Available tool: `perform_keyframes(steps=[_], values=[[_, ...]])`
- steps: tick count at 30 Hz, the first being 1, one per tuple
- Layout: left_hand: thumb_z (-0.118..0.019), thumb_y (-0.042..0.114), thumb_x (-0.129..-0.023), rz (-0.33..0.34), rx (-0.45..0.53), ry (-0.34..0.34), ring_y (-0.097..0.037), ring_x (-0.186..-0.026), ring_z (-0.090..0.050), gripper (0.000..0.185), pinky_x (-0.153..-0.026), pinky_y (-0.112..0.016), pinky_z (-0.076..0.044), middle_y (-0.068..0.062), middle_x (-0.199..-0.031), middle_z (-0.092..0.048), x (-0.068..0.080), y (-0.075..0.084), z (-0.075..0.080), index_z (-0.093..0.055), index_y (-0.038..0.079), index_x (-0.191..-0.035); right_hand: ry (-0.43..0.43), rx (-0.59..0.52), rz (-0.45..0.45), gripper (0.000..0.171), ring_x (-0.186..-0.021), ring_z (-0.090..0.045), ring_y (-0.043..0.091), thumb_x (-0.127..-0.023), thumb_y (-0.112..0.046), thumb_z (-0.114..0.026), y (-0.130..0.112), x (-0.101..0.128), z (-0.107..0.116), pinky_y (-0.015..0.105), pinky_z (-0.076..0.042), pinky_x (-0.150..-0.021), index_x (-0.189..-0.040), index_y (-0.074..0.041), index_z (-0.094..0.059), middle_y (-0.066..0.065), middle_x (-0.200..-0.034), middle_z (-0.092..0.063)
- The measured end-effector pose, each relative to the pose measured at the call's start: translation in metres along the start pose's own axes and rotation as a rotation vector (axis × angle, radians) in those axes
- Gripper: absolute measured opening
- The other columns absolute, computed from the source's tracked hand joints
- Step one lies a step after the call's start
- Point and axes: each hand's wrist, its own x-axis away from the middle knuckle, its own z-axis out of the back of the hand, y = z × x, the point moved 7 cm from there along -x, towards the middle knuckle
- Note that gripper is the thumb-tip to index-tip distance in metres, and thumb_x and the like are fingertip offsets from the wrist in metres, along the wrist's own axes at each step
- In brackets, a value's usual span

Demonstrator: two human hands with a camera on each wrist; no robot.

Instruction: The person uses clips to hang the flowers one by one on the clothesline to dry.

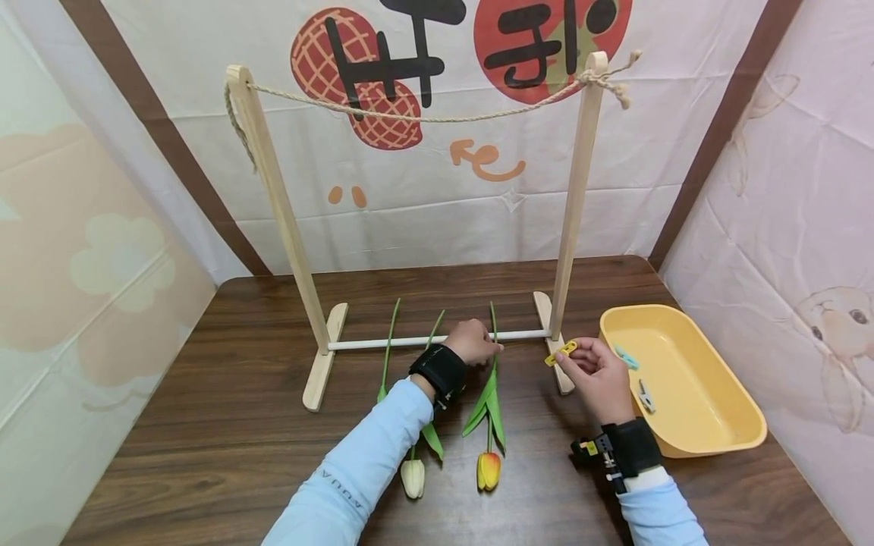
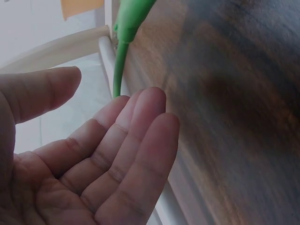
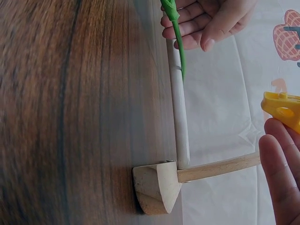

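My left hand [image 1: 470, 341] is over the white crossbar [image 1: 526, 334] of a wooden stand, at the stem of an orange-yellow tulip [image 1: 488, 472]. In the left wrist view its fingers [image 2: 154, 145] are loosely bent and its thumb stands apart, with the green stem [image 2: 120, 65] just beyond the fingertips. Between thumb and fingers my right hand [image 1: 601, 377] pinches a yellow clothespin [image 1: 561, 353], held near the stand's right foot. A white tulip [image 1: 413, 478] lies to the left, partly covered by my left arm. Further left is another green stem [image 1: 391, 341], its flower hidden by the sleeve.
A twine rope [image 1: 423, 119] sags between the stand's two upright posts. On the right, a yellow tray [image 1: 725, 364] contains a teal clothespin [image 1: 627, 358] and a grey one [image 1: 646, 396]. Printed fabric walls enclose the wooden table [image 1: 205, 425].
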Motion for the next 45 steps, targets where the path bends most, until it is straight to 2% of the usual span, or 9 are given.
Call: perform_keyframes(steps=[3, 5, 12, 19, 27, 32, 39, 45], values=[[-0.063, 0.029, -0.096, 0.009, 0.007, 0.001, -0.016, -0.045, -0.056, 0.045, -0.049, -0.025, -0.044, -0.013, -0.061, -0.066, -0.003, -0.002, -0.003, -0.071, -0.003, -0.066, -0.003, 0.001, 0.008, 0.022, -0.074, -0.062, 0.001, -0.087, -0.003, -0.072, -0.013, 0.002, 0.000, 0.014, -0.049, -0.067, -0.101, 0.010, -0.061, 0.023, -0.090, -0.068], [-0.064, 0.028, -0.096, 0.023, 0.011, 0.004, -0.016, -0.046, -0.058, 0.044, -0.049, -0.025, -0.047, -0.011, -0.059, -0.065, -0.006, -0.003, -0.005, -0.070, -0.001, -0.064, -0.006, 0.004, 0.011, 0.022, -0.074, -0.062, 0.002, -0.088, -0.003, -0.072, -0.013, 0.002, 0.000, 0.014, -0.049, -0.067, -0.101, 0.010, -0.061, 0.023, -0.090, -0.068], [-0.068, 0.024, -0.093, 0.052, 0.010, 0.015, -0.014, -0.043, -0.058, 0.037, -0.046, -0.025, -0.048, -0.005, -0.055, -0.064, -0.013, -0.005, -0.009, -0.070, 0.004, -0.063, -0.002, -0.013, -0.015, 0.025, -0.075, -0.063, 0.004, -0.087, -0.013, -0.075, 0.022, -0.005, -0.004, 0.015, -0.049, -0.067, -0.102, 0.003, -0.062, 0.015, -0.090, -0.070], [-0.068, 0.022, -0.093, 0.081, 0.024, 0.001, -0.014, -0.044, -0.057, 0.035, -0.046, -0.025, -0.048, -0.003, -0.055, -0.063, -0.013, -0.007, -0.013, -0.068, 0.005, -0.062, 0.010, -0.011, 0.011, 0.027, -0.075, -0.064, 0.007, -0.086, -0.017, -0.076, 0.028, -0.006, -0.005, 0.016, -0.050, -0.067, -0.100, 0.001, -0.062, 0.012, -0.088, -0.070], [-0.068, 0.016, -0.093, 0.054, 0.086, -0.015, -0.016, -0.048, -0.060, 0.034, -0.047, -0.027, -0.050, -0.005, -0.057, -0.064, -0.011, -0.008, -0.014, -0.070, 0.003, -0.061, 0.010, -0.025, 0.046, 0.026, -0.074, -0.064, 0.004, -0.085, -0.012, -0.077, 0.024, -0.006, -0.005, 0.015, -0.049, -0.066, -0.101, 0.004, -0.063, 0.015, -0.089, -0.070], [-0.067, 0.014, -0.093, 0.063, 0.127, -0.024, -0.017, -0.048, -0.061, 0.035, -0.047, -0.028, -0.051, -0.006, -0.055, -0.063, -0.011, -0.008, -0.014, -0.068, 0.003, -0.059, 0.010, -0.026, 0.045, 0.026, -0.074, -0.064, 0.004, -0.085, -0.013, -0.077, 0.025, -0.007, -0.005, 0.016, -0.050, -0.066, -0.099, 0.003, -0.063, 0.015, -0.088, -0.070], [-0.069, 0.012, -0.092, 0.061, 0.165, -0.017, -0.017, -0.045, -0.060, 0.035, -0.045, -0.028, -0.051, -0.007, -0.053, -0.062, -0.013, -0.006, -0.014, -0.067, 0.003, -0.057, 0.016, -0.012, 0.024, 0.026, -0.074, -0.064, 0.004, -0.085, -0.015, -0.077, 0.026, -0.006, -0.003, 0.015, -0.050, -0.067, -0.099, 0.003, -0.064, 0.014, -0.088, -0.070], [-0.068, 0.012, -0.092, 0.050, 0.184, -0.032, -0.017, -0.045, -0.060, 0.034, -0.044, -0.029, -0.050, -0.007, -0.054, -0.063, -0.015, -0.004, -0.014, -0.068, 0.003, -0.060, 0.012, 0.014, -0.025, 0.025, -0.074, -0.062, 0.002, -0.086, -0.009, -0.076, 0.030, -0.004, -0.003, 0.013, -0.048, -0.067, -0.101, 0.005, -0.063, 0.018, -0.091, -0.069]])
